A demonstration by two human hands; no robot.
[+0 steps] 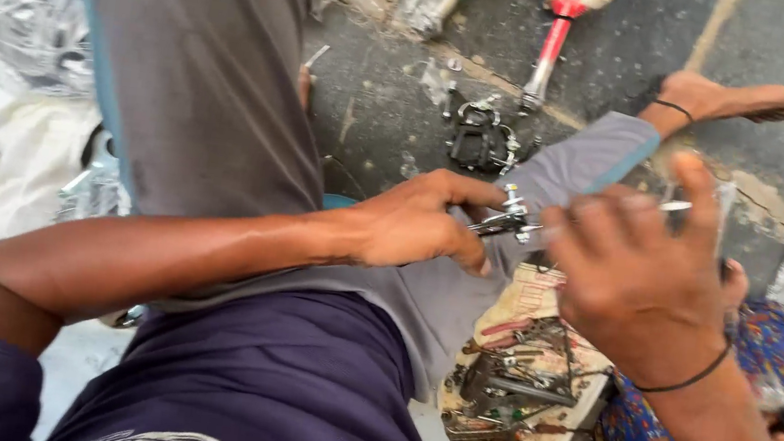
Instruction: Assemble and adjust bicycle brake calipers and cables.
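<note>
Together, both hands, left (416, 224) and right (640, 271), clasp a small metal part (510, 220) above a cardboard box of tools (532, 298)

The person wears a dark navy short-sleeved shirt (292, 388) with a pale printed emblem low on the chest at the near edge, its sleeve ending on the upper arm at the near left. The legs are covered by loose grey trousers (200, 77) with a teal-blue stripe down the outer seam, seen on the left leg and again at the far right hem. Both hands are bare; a thin black cord band (691, 379) circles the right wrist, a similar thin black band (675, 110) circles the ankle of the bare foot at far right.
</note>
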